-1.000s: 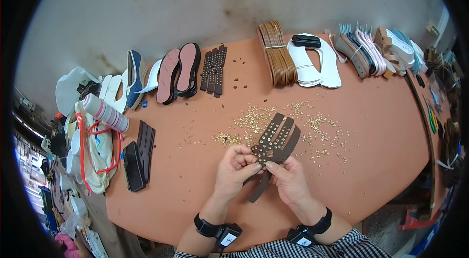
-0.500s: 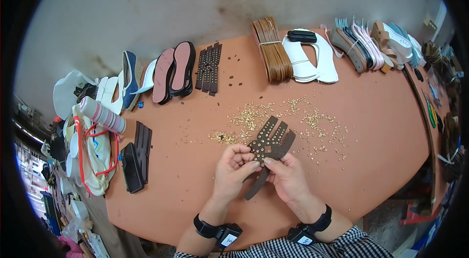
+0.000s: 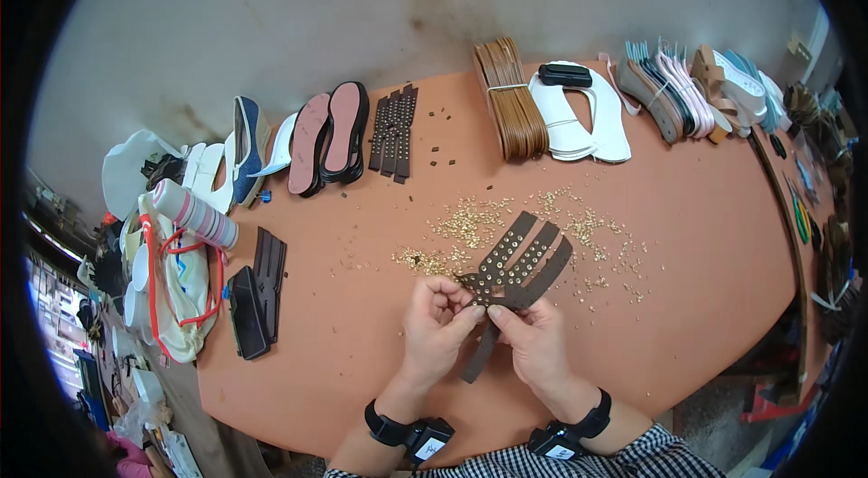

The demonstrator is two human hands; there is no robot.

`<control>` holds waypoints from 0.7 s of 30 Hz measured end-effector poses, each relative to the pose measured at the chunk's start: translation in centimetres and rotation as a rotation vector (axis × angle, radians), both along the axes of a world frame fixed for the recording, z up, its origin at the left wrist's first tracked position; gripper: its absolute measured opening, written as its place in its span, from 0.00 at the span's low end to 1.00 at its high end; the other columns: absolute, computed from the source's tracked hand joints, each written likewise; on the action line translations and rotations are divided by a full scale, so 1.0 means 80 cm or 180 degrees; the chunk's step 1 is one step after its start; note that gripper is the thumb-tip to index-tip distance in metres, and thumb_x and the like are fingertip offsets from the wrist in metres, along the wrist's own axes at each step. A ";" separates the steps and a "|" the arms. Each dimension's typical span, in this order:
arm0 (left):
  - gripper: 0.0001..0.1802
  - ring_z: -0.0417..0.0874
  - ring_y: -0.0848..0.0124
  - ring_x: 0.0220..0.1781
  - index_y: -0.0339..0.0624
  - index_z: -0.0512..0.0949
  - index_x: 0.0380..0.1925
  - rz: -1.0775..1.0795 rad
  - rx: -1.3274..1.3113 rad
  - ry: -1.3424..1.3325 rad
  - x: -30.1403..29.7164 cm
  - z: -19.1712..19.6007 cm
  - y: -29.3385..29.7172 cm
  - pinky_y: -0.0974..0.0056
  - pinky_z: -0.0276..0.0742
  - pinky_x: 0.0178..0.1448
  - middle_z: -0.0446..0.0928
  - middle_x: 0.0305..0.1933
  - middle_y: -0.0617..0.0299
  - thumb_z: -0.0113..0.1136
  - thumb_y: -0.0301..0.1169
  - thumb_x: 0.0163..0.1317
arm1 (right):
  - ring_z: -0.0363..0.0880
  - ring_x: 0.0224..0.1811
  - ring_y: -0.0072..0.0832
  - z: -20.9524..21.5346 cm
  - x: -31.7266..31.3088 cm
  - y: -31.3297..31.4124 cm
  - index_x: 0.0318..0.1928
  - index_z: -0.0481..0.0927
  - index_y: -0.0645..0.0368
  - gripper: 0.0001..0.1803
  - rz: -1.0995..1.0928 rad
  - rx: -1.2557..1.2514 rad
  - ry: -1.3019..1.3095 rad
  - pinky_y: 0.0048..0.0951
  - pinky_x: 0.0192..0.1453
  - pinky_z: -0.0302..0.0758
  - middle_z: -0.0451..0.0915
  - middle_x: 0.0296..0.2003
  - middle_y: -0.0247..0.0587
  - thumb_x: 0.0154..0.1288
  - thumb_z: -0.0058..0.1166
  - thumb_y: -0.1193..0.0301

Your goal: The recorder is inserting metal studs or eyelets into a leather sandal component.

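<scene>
Both hands work near the bench's front edge: the left hand (image 3: pixel 436 326) and right hand (image 3: pixel 535 342) each pinch the near end of a bundle of brown studded straps (image 3: pixel 517 265), which fans out over gold studs (image 3: pixel 470 227) scattered mid-bench (image 3: pixel 705 234).

1. Orange-brown worktable (image 3: pixel 705 234).
2. Small brass studs (image 3: pixel 506 225), scattered just beyond the hands.
3. Dark studded leather straps (image 3: pixel 393 130), far beyond the left hand.
4. Tan strap bundle (image 3: pixel 511 107), far beyond the right hand.
5. Black flat pieces (image 3: pixel 256 293), left of the left hand.
</scene>
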State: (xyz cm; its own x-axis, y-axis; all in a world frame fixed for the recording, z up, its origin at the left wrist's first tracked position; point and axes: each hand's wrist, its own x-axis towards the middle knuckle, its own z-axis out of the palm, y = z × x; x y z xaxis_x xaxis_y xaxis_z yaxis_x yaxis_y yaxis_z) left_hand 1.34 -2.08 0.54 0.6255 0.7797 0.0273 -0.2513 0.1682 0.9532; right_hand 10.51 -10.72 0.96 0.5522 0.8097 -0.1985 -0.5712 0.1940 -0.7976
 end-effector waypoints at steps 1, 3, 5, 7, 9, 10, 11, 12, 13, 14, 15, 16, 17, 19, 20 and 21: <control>0.17 0.73 0.76 0.35 0.38 0.61 0.38 -0.0034 -0.0016 0.0001 0.000 -0.001 0.001 0.73 0.73 0.40 0.70 0.34 0.59 0.56 0.15 0.52 | 0.76 0.37 0.20 0.001 0.000 0.001 0.42 0.74 0.65 0.09 -0.0012 -0.0001 -0.0011 0.21 0.42 0.75 0.77 0.37 0.36 0.61 0.48 0.80; 0.17 0.74 0.75 0.36 0.39 0.61 0.37 -0.0058 -0.0026 -0.0015 -0.001 -0.005 0.001 0.72 0.74 0.42 0.70 0.34 0.59 0.56 0.15 0.51 | 0.76 0.37 0.20 -0.001 -0.002 0.001 0.42 0.74 0.65 0.08 -0.0098 0.0099 -0.0303 0.20 0.41 0.74 0.78 0.37 0.36 0.61 0.48 0.80; 0.17 0.74 0.76 0.37 0.40 0.61 0.37 -0.0043 0.0004 -0.0063 0.000 -0.009 0.001 0.72 0.74 0.42 0.70 0.34 0.59 0.56 0.15 0.51 | 0.76 0.38 0.20 -0.005 -0.002 0.001 0.42 0.74 0.65 0.08 -0.0117 0.0107 -0.0641 0.20 0.41 0.74 0.78 0.37 0.36 0.61 0.48 0.80; 0.15 0.73 0.77 0.35 0.39 0.60 0.35 -0.0011 -0.0212 -0.0230 0.003 -0.010 -0.002 0.73 0.72 0.40 0.70 0.34 0.59 0.55 0.15 0.53 | 0.76 0.38 0.20 -0.011 -0.001 0.000 0.42 0.74 0.65 0.08 -0.0069 0.0024 -0.1025 0.20 0.41 0.73 0.78 0.37 0.36 0.61 0.49 0.80; 0.14 0.73 0.76 0.34 0.39 0.60 0.33 0.0024 -0.0332 -0.0319 0.004 -0.007 -0.004 0.74 0.72 0.40 0.71 0.35 0.59 0.55 0.15 0.53 | 0.76 0.38 0.20 -0.009 -0.005 -0.001 0.42 0.74 0.66 0.08 -0.0201 0.0033 -0.1200 0.20 0.42 0.73 0.78 0.37 0.36 0.61 0.49 0.79; 0.14 0.74 0.76 0.35 0.40 0.60 0.33 0.0044 -0.0354 -0.0319 0.003 -0.003 -0.006 0.73 0.73 0.40 0.71 0.35 0.59 0.54 0.15 0.53 | 0.76 0.37 0.20 -0.008 -0.007 -0.001 0.42 0.74 0.66 0.09 -0.0267 0.0037 -0.1286 0.20 0.42 0.73 0.78 0.37 0.37 0.61 0.49 0.79; 0.14 0.74 0.75 0.36 0.40 0.60 0.32 0.0064 -0.0377 -0.0323 0.003 -0.001 -0.007 0.73 0.73 0.41 0.71 0.35 0.59 0.54 0.15 0.54 | 0.76 0.37 0.20 -0.006 -0.008 -0.002 0.42 0.74 0.66 0.09 -0.0268 0.0073 -0.1181 0.20 0.42 0.73 0.78 0.37 0.37 0.61 0.49 0.79; 0.14 0.75 0.75 0.36 0.40 0.59 0.32 -0.0071 -0.0554 -0.0451 0.003 -0.004 -0.004 0.72 0.73 0.41 0.71 0.35 0.59 0.54 0.15 0.54 | 0.76 0.37 0.20 -0.004 -0.009 -0.002 0.42 0.74 0.66 0.09 -0.0267 0.0109 -0.1076 0.20 0.42 0.73 0.78 0.37 0.36 0.61 0.48 0.79; 0.14 0.75 0.75 0.36 0.40 0.59 0.33 -0.0207 -0.0730 -0.0578 0.002 -0.010 0.002 0.72 0.74 0.41 0.71 0.36 0.59 0.54 0.15 0.54 | 0.76 0.36 0.20 -0.002 -0.009 -0.001 0.42 0.74 0.66 0.09 -0.0265 0.0143 -0.0970 0.20 0.42 0.73 0.78 0.37 0.36 0.61 0.48 0.80; 0.14 0.75 0.75 0.37 0.41 0.59 0.33 -0.0343 -0.0915 -0.0693 0.002 -0.015 0.005 0.72 0.74 0.42 0.71 0.36 0.59 0.54 0.15 0.54 | 0.76 0.36 0.20 -0.004 -0.007 -0.001 0.42 0.74 0.66 0.09 -0.0219 0.0155 -0.0747 0.20 0.42 0.73 0.78 0.37 0.36 0.61 0.48 0.80; 0.14 0.75 0.75 0.37 0.41 0.59 0.33 -0.0365 -0.0944 -0.0709 0.002 -0.017 0.004 0.72 0.74 0.41 0.71 0.36 0.59 0.53 0.15 0.54 | 0.76 0.36 0.19 -0.008 -0.002 0.001 0.42 0.74 0.66 0.09 -0.0174 0.0166 -0.0524 0.21 0.42 0.73 0.78 0.37 0.36 0.61 0.48 0.80; 0.14 0.75 0.75 0.37 0.41 0.59 0.33 -0.0388 -0.0972 -0.0725 0.004 -0.018 0.003 0.72 0.74 0.41 0.71 0.36 0.59 0.53 0.15 0.54 | 0.76 0.36 0.19 -0.010 0.000 0.002 0.42 0.74 0.66 0.09 -0.0130 0.0177 -0.0301 0.21 0.42 0.74 0.78 0.37 0.36 0.61 0.48 0.80; 0.14 0.75 0.75 0.37 0.41 0.59 0.33 -0.0410 -0.1004 -0.0736 0.005 -0.019 0.003 0.72 0.74 0.41 0.71 0.36 0.59 0.53 0.15 0.54 | 0.76 0.36 0.19 -0.008 0.001 0.002 0.42 0.74 0.66 0.09 -0.0116 0.0131 -0.0303 0.21 0.41 0.74 0.78 0.37 0.36 0.61 0.48 0.80; 0.13 0.75 0.75 0.37 0.40 0.60 0.34 -0.0310 -0.0848 -0.0732 0.005 -0.023 0.003 0.72 0.74 0.41 0.71 0.36 0.59 0.53 0.16 0.55 | 0.76 0.36 0.19 -0.003 0.001 0.002 0.42 0.74 0.65 0.09 -0.0091 0.0041 -0.0307 0.21 0.41 0.74 0.78 0.37 0.37 0.61 0.47 0.80; 0.13 0.74 0.75 0.38 0.40 0.60 0.34 -0.0275 -0.0783 -0.0725 0.006 -0.025 0.002 0.72 0.74 0.42 0.71 0.36 0.59 0.53 0.16 0.55 | 0.76 0.36 0.19 -0.004 0.000 0.003 0.42 0.74 0.65 0.09 -0.0135 0.0002 -0.0386 0.20 0.41 0.74 0.78 0.37 0.37 0.61 0.47 0.80; 0.13 0.74 0.76 0.38 0.40 0.60 0.35 -0.0244 -0.0659 -0.0557 0.006 -0.024 0.000 0.72 0.74 0.42 0.71 0.36 0.59 0.52 0.16 0.56 | 0.76 0.36 0.19 -0.004 -0.001 0.003 0.42 0.74 0.65 0.08 -0.0176 -0.0037 -0.0464 0.20 0.41 0.74 0.78 0.37 0.37 0.61 0.47 0.80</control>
